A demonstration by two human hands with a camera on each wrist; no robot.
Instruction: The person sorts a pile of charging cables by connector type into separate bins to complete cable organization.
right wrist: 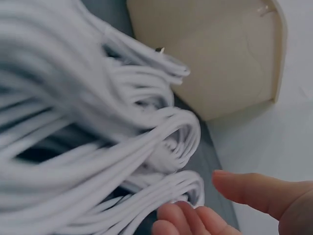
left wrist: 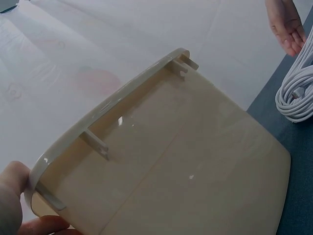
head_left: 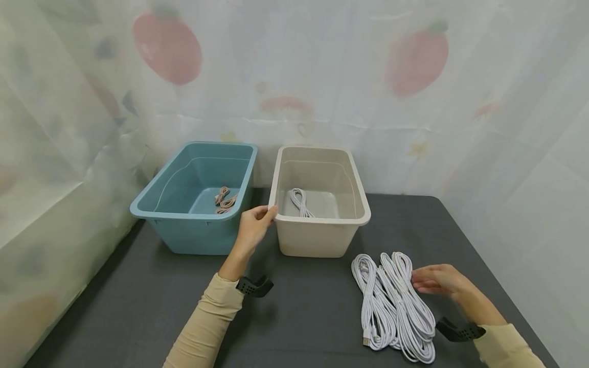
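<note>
Gripping the beige bin's point(head_left: 319, 225) rim, my left hand point(head_left: 254, 226) pinches it; only overhead shows my right hand point(head_left: 439, 280) spread over white cables point(head_left: 393, 306).

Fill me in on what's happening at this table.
A person is working at a dark table with two bins. The left hand grips the near corner of the beige bin, which holds one white cable. The right hand rests with straight fingers at a pile of coiled white cables. The blue bin holds small pinkish cables.
</note>
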